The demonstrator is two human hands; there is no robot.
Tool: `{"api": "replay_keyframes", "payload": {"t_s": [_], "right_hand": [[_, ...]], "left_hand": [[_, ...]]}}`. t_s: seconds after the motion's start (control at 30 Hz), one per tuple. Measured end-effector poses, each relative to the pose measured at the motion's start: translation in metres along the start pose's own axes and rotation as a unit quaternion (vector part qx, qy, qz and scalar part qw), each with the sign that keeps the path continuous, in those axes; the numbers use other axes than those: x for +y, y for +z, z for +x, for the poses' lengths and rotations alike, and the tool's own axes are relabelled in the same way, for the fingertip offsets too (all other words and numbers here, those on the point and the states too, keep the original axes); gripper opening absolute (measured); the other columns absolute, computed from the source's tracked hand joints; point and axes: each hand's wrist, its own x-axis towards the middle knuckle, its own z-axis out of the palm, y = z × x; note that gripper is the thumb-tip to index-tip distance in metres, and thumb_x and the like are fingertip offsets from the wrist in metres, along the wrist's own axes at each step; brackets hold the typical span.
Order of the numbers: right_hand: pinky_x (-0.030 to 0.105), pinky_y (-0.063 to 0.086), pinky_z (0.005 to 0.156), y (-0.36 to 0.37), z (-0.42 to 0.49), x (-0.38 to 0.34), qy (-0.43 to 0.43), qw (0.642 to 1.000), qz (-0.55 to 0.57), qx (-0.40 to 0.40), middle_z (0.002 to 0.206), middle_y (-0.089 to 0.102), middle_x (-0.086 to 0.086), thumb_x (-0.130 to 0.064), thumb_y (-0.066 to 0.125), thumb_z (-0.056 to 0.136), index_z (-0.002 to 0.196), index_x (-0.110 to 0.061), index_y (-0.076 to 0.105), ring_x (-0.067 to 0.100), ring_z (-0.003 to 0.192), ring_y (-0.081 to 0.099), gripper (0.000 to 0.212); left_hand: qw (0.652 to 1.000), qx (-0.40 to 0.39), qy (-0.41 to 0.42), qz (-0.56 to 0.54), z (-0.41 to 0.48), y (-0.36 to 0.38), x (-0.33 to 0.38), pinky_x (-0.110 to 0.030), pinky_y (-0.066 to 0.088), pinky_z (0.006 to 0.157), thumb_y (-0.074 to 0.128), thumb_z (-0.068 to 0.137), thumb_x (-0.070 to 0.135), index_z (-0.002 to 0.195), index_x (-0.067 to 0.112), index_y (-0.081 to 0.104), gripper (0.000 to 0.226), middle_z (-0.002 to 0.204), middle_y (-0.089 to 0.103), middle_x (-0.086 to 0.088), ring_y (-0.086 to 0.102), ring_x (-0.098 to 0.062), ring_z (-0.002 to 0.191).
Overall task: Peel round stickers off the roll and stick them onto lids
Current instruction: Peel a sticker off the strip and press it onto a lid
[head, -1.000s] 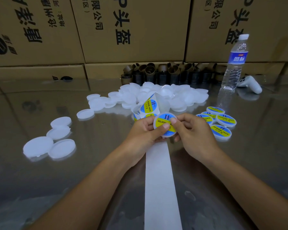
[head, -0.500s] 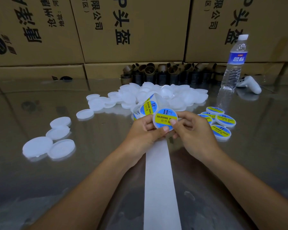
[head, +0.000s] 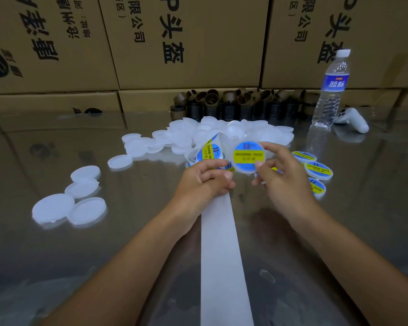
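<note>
Right hand [head: 285,184] pinches the labelled lid [head: 248,156] upright; left hand [head: 201,183] curls around the sticker strip [head: 222,243].

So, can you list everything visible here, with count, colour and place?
plain lids: many, white, heap at centre back, more scattered to the left
labelled lids: at least three, blue and yellow labels, lying at right
held lid: one, white with blue and yellow sticker, centre
sticker roll: one, blue and yellow stickers, before the heap
paper strip: one, white, running from the roll toward the person
tubes: many, brown, row at the back
bottle: one, clear with blue label, back right
controller: one, white, beside the bottle
boxes: several, brown, stacked behind
table: one, shiny grey
left hand: one, at the roll's near side
right hand: one, pinching the held lid
</note>
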Motion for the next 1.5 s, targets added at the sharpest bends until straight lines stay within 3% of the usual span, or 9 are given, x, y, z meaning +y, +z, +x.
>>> {"api": "replay_keyframes", "payload": {"t_s": [0.17,0.3,0.5,0.6,0.73,0.83,0.93,1.2,1.5], "right_hand": [[0.032,0.049,0.073,-0.031,0.026,0.023,0.084,0.98,-0.037,0.178,0.097,0.065,0.008,-0.003,0.042,0.095,0.122,-0.016,0.059,0.015,0.075,0.059,0.035],[0.048,0.047,0.091,-0.041,0.038,0.045,0.143,0.964,-0.112,0.196,0.11,0.065,0.023,-0.004,0.047,0.092,0.123,-0.006,0.06,0.036,0.097,0.062,0.034],[0.053,0.049,0.091,-0.045,0.041,0.054,0.187,0.95,-0.094,0.234,0.104,0.065,0.02,-0.007,0.062,0.083,0.122,-0.005,0.052,0.038,0.103,0.062,0.041],[0.049,0.049,0.089,-0.041,0.033,0.043,0.125,0.95,-0.128,0.256,0.103,0.06,0.011,-0.005,0.057,0.084,0.109,-0.012,0.049,0.034,0.099,0.061,0.027],[0.014,0.043,0.06,-0.018,0.011,0.021,-0.014,0.983,-0.127,0.136,0.08,0.061,-0.001,-0.003,0.056,0.086,0.098,-0.02,0.053,0.0,0.062,0.055,0.02],[0.011,0.042,0.058,0.001,-0.006,0.013,-0.04,0.991,-0.123,-0.026,0.075,0.062,-0.003,-0.011,0.06,0.089,0.101,-0.024,0.054,-0.001,0.059,0.053,0.019],[0.008,0.042,0.059,0.007,-0.012,0.008,-0.032,0.989,-0.088,-0.112,0.065,0.065,-0.006,-0.014,0.063,0.088,0.102,-0.028,0.053,-0.001,0.056,0.053,0.022],[0.012,0.046,0.057,0.005,-0.006,0.007,0.043,0.992,0.028,-0.117,0.062,0.069,-0.003,0.004,0.068,0.08,0.099,-0.02,0.055,0.01,0.059,0.059,0.033],[0.036,0.05,0.069,0.005,-0.006,0.013,0.061,0.988,0.029,-0.139,0.068,0.067,0.008,0.004,0.07,0.078,0.096,-0.017,0.056,0.029,0.069,0.061,0.031]], "left_hand": [[0.997,0.042,0.011,0.058,-0.001,-0.007,0.0,-0.016,0.049,0.058,0.057,0.093,0.005,0.09,0.011,0.065,0.01,0.063,0.065,0.005,0.06,-0.007,0.055],[0.988,0.088,0.056,0.111,0.0,-0.012,0.0,-0.01,0.04,0.05,0.065,0.085,-0.002,0.082,0.014,0.059,0.018,0.049,0.045,0.006,0.042,-0.001,0.042],[0.964,0.116,0.063,0.229,0.003,-0.019,-0.006,-0.028,0.037,0.059,0.076,0.075,-0.001,0.089,0.017,0.048,0.036,0.062,0.036,0.001,0.034,-0.011,0.055],[0.955,0.143,0.064,0.254,0.004,-0.02,-0.008,-0.032,0.042,0.065,0.082,0.071,0.007,0.099,0.017,0.043,0.049,0.073,0.042,0.003,0.041,-0.011,0.062],[0.956,0.139,0.066,0.251,0.006,-0.019,-0.008,-0.037,0.047,0.071,0.083,0.07,0.011,0.105,0.018,0.041,0.055,0.08,0.046,0.004,0.048,-0.016,0.07],[0.959,0.124,0.078,0.244,0.006,-0.016,-0.006,-0.032,0.047,0.066,0.081,0.073,0.009,0.104,0.019,0.042,0.051,0.074,0.047,0.005,0.049,-0.012,0.062],[0.961,0.107,0.088,0.239,0.007,-0.015,-0.004,-0.027,0.048,0.062,0.079,0.076,0.007,0.104,0.017,0.044,0.046,0.07,0.047,0.004,0.048,-0.007,0.057],[0.968,0.079,0.081,0.223,0.006,-0.014,-0.001,-0.014,0.043,0.05,0.079,0.076,0.01,0.102,0.019,0.048,0.041,0.079,0.051,-0.002,0.049,-0.012,0.06],[0.968,0.067,0.085,0.225,0.001,-0.014,0.002,-0.02,0.046,0.062,0.068,0.087,0.016,0.096,0.018,0.052,0.018,0.081,0.058,-0.008,0.054,-0.016,0.068]]}}
